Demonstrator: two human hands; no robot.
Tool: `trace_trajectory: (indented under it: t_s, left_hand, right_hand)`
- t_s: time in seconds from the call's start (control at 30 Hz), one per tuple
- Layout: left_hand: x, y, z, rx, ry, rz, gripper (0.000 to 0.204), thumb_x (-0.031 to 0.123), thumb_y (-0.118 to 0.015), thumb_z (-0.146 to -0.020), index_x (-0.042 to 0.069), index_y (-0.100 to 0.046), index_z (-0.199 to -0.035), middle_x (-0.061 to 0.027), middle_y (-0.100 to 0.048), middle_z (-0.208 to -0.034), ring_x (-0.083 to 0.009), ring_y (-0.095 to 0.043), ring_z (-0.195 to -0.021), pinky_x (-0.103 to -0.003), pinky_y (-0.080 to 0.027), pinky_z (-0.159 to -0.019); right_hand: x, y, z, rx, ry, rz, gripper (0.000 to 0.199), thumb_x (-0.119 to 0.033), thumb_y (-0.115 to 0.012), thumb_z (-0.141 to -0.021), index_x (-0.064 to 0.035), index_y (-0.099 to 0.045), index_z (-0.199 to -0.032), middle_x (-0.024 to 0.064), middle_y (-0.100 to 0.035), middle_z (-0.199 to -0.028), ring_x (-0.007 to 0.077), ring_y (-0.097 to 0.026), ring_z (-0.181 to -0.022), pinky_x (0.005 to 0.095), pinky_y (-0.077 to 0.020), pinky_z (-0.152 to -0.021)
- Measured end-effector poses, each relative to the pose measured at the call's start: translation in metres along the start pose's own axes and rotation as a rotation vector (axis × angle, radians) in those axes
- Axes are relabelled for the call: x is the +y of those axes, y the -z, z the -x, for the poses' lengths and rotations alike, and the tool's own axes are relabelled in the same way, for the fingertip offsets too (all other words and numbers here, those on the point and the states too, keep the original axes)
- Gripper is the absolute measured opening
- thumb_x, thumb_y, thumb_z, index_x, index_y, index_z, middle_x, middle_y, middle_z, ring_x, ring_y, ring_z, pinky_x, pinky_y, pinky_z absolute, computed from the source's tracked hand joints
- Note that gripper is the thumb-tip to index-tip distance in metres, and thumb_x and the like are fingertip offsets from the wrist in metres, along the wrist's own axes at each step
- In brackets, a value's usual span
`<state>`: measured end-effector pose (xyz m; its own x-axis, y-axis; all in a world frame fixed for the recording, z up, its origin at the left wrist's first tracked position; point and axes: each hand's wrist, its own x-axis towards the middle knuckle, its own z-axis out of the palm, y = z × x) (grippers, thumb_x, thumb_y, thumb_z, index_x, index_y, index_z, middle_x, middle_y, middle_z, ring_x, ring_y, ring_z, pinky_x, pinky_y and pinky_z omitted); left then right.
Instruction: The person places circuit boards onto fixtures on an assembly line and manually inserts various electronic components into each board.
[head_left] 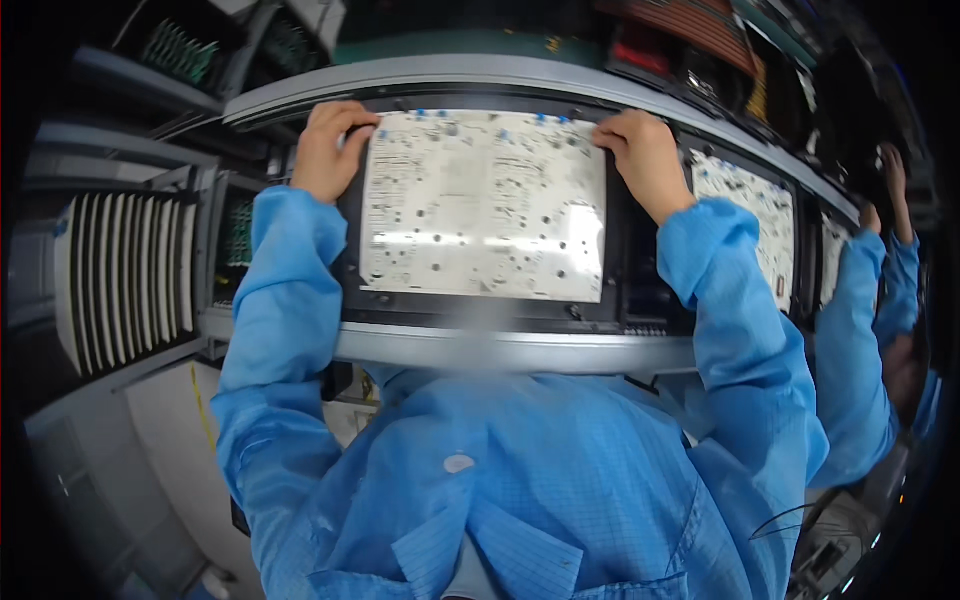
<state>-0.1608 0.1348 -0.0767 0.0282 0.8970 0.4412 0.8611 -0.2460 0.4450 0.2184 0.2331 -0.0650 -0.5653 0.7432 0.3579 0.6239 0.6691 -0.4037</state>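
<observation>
A white circuit board (470, 205) with small dark parts and several blue ones along its far edge lies flat over a black carrier (460, 308). At the board's far left corner, my left hand (328, 150) is closed, thumb and forefinger pinching the edge. My right hand (645, 160) has its fingers pinched at the far right corner in the same way. Whether the board rests fully down in the carrier, I cannot tell.
Metal rails (520, 350) run along the near and far sides of the carrier. On the right, another white board (745, 215) sits on the line, near a co-worker's blue sleeve (850, 350). A rack of upright white boards (125, 275) stands left. Reddish-brown stacked items (700, 30) lie beyond the far rail.
</observation>
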Motion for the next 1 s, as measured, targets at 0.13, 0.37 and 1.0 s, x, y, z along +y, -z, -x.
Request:
trace_trajectory:
  t_s: [0.13,0.37,1.0]
  left_hand:
    - [-0.004,0.001,0.007,0.004,0.042,0.005,0.016,0.001,-0.066,-0.08,0.005,-0.072,-0.094,-0.0111,-0.066,-0.099,-0.0283,-0.059,-0.102,-0.035,-0.046,-0.09]
    - [0.02,0.018,0.016,-0.083,-0.039,0.051,0.026,0.006,-0.062,-0.088,0.01,-0.068,-0.113,-0.0094,-0.061,-0.117,-0.0279,-0.055,-0.115,-0.037,-0.045,-0.097]
    - [0.073,0.05,0.128,-0.114,0.059,0.15,0.031,-0.006,-0.067,-0.074,0.003,-0.064,-0.103,-0.0117,-0.059,-0.105,-0.0288,-0.055,-0.101,-0.036,-0.043,-0.089]
  right_hand:
    - [-0.039,0.032,0.026,0.044,0.053,-0.022,0.015,-0.011,-0.07,-0.078,0.0027,-0.069,-0.084,0.0191,-0.063,-0.087,0.0373,-0.059,-0.088,0.0414,-0.0484,-0.077]
    - [-0.108,0.033,0.124,0.057,-0.245,0.031,0.012,-0.002,-0.074,-0.074,0.0029,-0.066,-0.083,0.0137,-0.059,-0.081,0.0307,-0.057,-0.077,0.0376,-0.0469,-0.068]
    - [-0.12,0.035,0.134,-0.113,-0.091,-0.075,0.02,-0.003,-0.077,-0.065,-0.0015,-0.065,-0.081,0.0097,-0.057,-0.08,0.0281,-0.052,-0.08,0.0372,-0.0442,-0.071]
